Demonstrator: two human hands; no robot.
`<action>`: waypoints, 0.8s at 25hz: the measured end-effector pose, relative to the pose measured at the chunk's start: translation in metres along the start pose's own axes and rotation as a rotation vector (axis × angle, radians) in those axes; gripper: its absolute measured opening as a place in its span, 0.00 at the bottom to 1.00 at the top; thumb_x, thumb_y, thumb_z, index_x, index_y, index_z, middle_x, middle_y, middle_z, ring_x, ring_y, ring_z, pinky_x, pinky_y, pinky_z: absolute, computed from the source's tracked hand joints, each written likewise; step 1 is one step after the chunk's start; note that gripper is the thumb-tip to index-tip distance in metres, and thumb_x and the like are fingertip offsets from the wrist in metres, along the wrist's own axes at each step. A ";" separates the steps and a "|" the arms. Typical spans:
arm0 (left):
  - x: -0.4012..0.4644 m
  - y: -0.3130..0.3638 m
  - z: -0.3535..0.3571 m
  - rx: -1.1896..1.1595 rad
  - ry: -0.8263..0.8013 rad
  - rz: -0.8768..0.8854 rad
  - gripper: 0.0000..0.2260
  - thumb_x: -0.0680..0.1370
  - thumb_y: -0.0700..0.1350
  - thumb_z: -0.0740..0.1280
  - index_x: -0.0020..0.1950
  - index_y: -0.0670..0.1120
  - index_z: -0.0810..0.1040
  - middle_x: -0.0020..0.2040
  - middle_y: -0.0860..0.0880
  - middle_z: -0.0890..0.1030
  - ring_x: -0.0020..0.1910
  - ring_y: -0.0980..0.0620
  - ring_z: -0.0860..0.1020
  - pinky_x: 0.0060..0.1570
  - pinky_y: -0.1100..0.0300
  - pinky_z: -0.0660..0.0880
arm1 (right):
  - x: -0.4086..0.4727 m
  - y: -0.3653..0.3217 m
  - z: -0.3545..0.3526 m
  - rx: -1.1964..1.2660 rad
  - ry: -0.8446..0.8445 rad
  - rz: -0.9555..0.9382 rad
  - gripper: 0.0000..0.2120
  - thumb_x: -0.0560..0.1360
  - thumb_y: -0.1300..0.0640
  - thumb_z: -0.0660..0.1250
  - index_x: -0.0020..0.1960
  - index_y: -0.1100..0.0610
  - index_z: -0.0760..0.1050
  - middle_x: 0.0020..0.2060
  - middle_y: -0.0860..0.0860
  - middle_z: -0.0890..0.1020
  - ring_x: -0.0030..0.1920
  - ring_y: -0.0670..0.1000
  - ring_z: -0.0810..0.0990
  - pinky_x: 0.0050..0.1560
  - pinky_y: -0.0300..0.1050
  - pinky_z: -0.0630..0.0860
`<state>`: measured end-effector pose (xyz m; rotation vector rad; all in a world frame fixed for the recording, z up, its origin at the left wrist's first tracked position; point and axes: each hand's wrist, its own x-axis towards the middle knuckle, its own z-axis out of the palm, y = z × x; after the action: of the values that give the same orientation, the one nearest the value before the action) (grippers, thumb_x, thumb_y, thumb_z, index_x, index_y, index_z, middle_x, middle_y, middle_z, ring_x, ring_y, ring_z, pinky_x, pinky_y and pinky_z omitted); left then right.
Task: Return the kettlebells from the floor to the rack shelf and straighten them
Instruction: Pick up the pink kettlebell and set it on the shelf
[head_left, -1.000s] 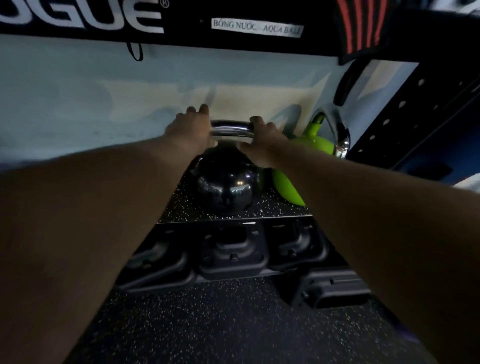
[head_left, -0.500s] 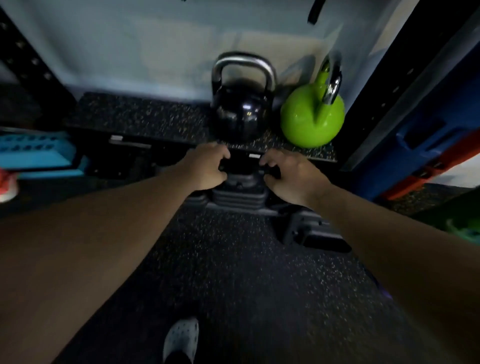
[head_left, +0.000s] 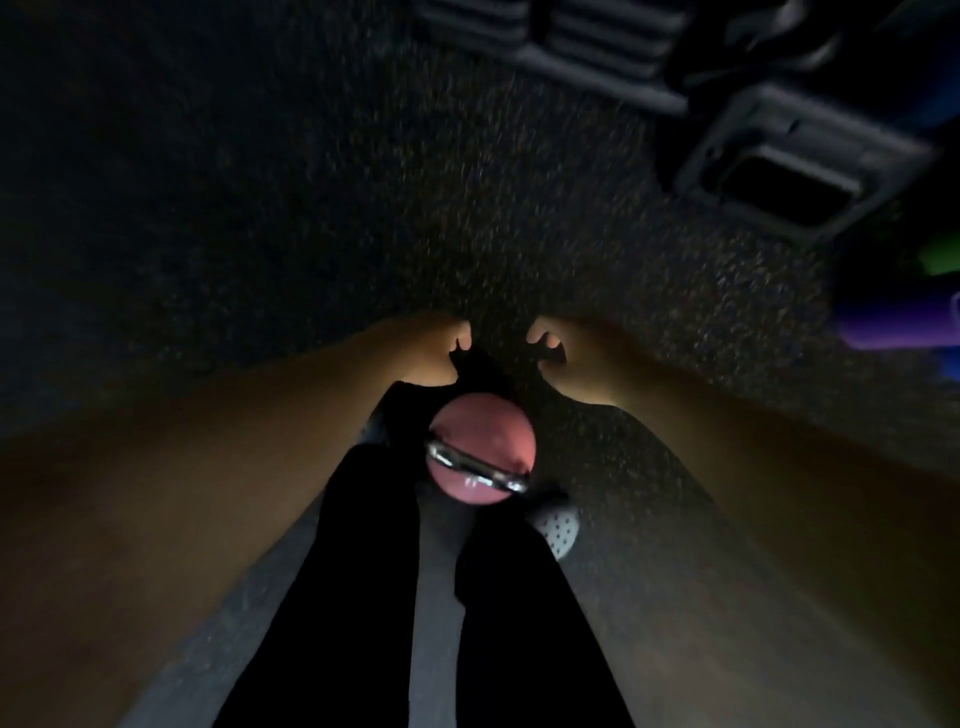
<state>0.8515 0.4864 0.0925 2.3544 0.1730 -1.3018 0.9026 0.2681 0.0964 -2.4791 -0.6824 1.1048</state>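
Pink kettlebell (head_left: 480, 457) sits upright on the floor (head_left: 311, 208), centre frame, between the person's legs (head_left: 363, 571). Chrome handle (head_left: 475, 470) on top; its long axis runs upper left to lower right across the ball. Left hand (head_left: 421, 353) and right hand (head_left: 576, 358) hang just above it in the frame, either side, not touching. Fingers (head_left: 460, 332) on both curl inward, half closed, gripping nothing. Floor is dark speckled rubber, blurred. Black weights (head_left: 779, 150) upper right; purple item (head_left: 893, 322) at the right edge. Grey perforated shoe (head_left: 556, 527) just lower right of the kettlebell. Room dim.
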 end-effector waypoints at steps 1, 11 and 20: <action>0.003 -0.012 0.024 0.014 -0.039 -0.004 0.25 0.72 0.39 0.68 0.69 0.50 0.73 0.66 0.48 0.75 0.61 0.46 0.76 0.57 0.52 0.76 | -0.002 0.002 0.027 -0.003 -0.042 0.006 0.17 0.75 0.57 0.67 0.64 0.53 0.75 0.57 0.54 0.80 0.49 0.52 0.77 0.46 0.41 0.69; 0.066 -0.070 0.181 0.281 -0.154 0.257 0.14 0.72 0.45 0.71 0.56 0.44 0.76 0.56 0.44 0.79 0.55 0.42 0.77 0.50 0.54 0.74 | -0.012 0.043 0.221 -0.046 -0.358 0.104 0.21 0.72 0.48 0.71 0.60 0.57 0.74 0.54 0.57 0.77 0.54 0.59 0.78 0.51 0.49 0.76; 0.047 -0.059 0.087 0.048 -0.042 0.251 0.08 0.68 0.52 0.75 0.38 0.53 0.77 0.32 0.55 0.77 0.33 0.51 0.79 0.31 0.61 0.72 | 0.014 0.001 0.133 0.259 -0.154 0.206 0.10 0.68 0.55 0.74 0.48 0.56 0.82 0.35 0.52 0.81 0.35 0.50 0.80 0.29 0.38 0.70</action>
<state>0.7912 0.4967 -0.0057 2.2977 -0.1635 -1.2432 0.8098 0.2898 0.0029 -2.2967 -0.3032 1.3753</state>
